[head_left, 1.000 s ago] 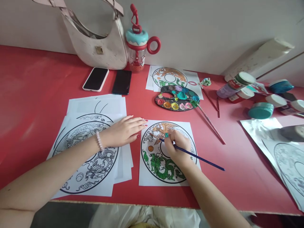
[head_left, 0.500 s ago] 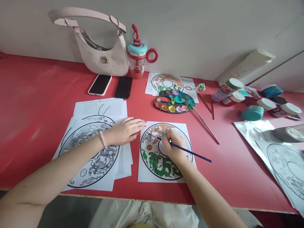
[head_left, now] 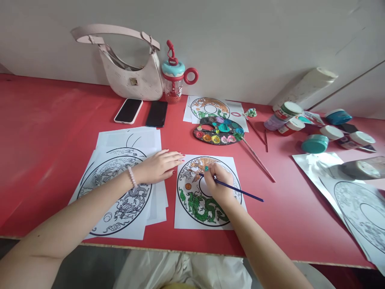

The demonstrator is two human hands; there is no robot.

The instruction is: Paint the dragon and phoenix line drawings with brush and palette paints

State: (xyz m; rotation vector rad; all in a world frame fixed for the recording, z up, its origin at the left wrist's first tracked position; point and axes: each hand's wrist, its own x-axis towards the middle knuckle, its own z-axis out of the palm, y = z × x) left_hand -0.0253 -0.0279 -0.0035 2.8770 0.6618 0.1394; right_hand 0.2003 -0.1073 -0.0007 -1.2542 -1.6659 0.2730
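Note:
My right hand (head_left: 219,180) is closed round a dark blue paintbrush (head_left: 240,190), whose tip meets the orange bird on a sheet with a round printed design (head_left: 180,218). A dragon in the lower half of that design is painted green, and a small ball at its left is orange. Flat and with fingers stretched out, my left hand (head_left: 162,166) lies between the painted sheet and a stack of unpainted line drawings (head_left: 126,224). Its fingertips reach the painted sheet's upper left edge.
Beyond the sheet lies a paint palette (head_left: 207,138) with a brush (head_left: 258,158) resting on it. Behind are a painted sample (head_left: 192,102), two phones (head_left: 156,113), a cup (head_left: 173,84) and a handbag (head_left: 132,82). Paint jars (head_left: 315,143) and more drawings (head_left: 349,208) lie at the right.
The camera view has shifted slightly, so the bag and cup appear lower and the jars further left. Both hands stay at nearly the same places over the sheets.

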